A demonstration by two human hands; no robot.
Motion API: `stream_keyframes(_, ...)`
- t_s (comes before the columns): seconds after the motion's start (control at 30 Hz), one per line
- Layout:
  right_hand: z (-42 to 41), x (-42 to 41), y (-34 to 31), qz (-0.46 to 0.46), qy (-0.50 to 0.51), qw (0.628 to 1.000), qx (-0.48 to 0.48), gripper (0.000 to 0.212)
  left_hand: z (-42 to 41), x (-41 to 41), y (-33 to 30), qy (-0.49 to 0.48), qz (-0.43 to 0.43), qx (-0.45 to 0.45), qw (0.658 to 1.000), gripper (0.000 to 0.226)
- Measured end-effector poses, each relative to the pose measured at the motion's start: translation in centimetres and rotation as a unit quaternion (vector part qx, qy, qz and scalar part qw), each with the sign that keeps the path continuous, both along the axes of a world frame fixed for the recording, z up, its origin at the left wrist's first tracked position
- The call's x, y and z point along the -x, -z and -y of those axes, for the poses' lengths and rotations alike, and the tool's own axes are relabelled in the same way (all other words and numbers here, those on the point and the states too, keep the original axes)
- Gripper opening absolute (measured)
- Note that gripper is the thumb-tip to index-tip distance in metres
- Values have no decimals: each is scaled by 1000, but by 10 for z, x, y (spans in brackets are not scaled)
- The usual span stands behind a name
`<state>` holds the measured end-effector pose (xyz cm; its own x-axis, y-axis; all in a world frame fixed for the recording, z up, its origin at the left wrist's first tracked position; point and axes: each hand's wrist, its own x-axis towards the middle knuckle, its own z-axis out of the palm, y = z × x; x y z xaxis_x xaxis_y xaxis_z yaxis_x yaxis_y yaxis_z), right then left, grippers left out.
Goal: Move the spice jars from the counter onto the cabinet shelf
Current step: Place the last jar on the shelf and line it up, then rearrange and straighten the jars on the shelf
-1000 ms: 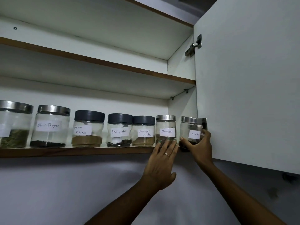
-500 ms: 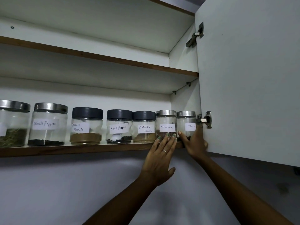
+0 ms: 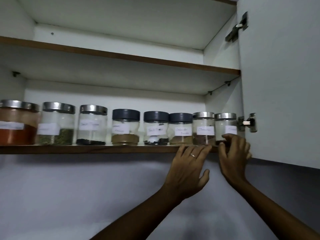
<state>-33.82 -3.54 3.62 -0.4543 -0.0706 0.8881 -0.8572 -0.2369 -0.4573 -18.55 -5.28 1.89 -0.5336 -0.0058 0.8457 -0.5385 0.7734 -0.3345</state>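
Observation:
Several labelled spice jars stand in a row on the lower cabinet shelf [image 3: 86, 149]. The rightmost one, a steel-lidded jar [image 3: 225, 124], sits against the cabinet's right wall, next to the cinnamon jar [image 3: 203, 126]. My right hand [image 3: 233, 153] is in front of the rightmost jar's base, its fingers loosely curled and touching the lower front of the glass without wrapping it. My left hand [image 3: 188, 168] lies flat with straight fingers, the fingertips on the shelf's front edge below the cinnamon jar. The labels are blurred.
The open cabinet door [image 3: 280, 84] stands just right of my right hand, its lower hinge [image 3: 247, 122] beside the last jar. The upper shelf [image 3: 121, 56] holds nothing that I can see. Below the cabinet is a bare grey wall [image 3: 86, 196].
My right hand set the rightmost jar on the shelf, pushed it back, loosened its grip and dropped to the jar's base. My left hand slid from the cinnamon jar down to the shelf edge.

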Motion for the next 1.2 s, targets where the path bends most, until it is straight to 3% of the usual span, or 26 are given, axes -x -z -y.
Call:
stream_keyframes(0.13, -14, -49, -4, -102, -110, 989, 21, 21, -17, -48, -4, 33, -95, -21, 995, 34)
stream_keyframes(0.3, -24, -130, -14, -187, -226, 955, 41, 17, -34, -126, -24, 47, -146, 0, 988, 19)
stream_keyframes(0.43, -29, -192, -21, -256, -241, 935, 49, 16, -46, -191, -38, 27, -166, 38, 985, 21)
stream_keyframes(0.6, -37, -267, -23, -401, -179, 897, 53, 22, -57, -271, -45, -24, -161, 77, 984, 20)
stream_keyframes(0.97, -33, -429, -30, -428, -196, 881, 44, 19, -45, -429, -49, -52, -154, 100, 982, 20)
stream_keyframes(1.1, -20, -480, -34, -418, -183, 889, 44, 8, -27, -475, -55, -48, -180, 111, 976, 21)
stream_keyframes(1.2, -9, -505, -38, -426, -174, 888, 19, 11, -14, -492, -58, -74, -213, 112, 968, 17)
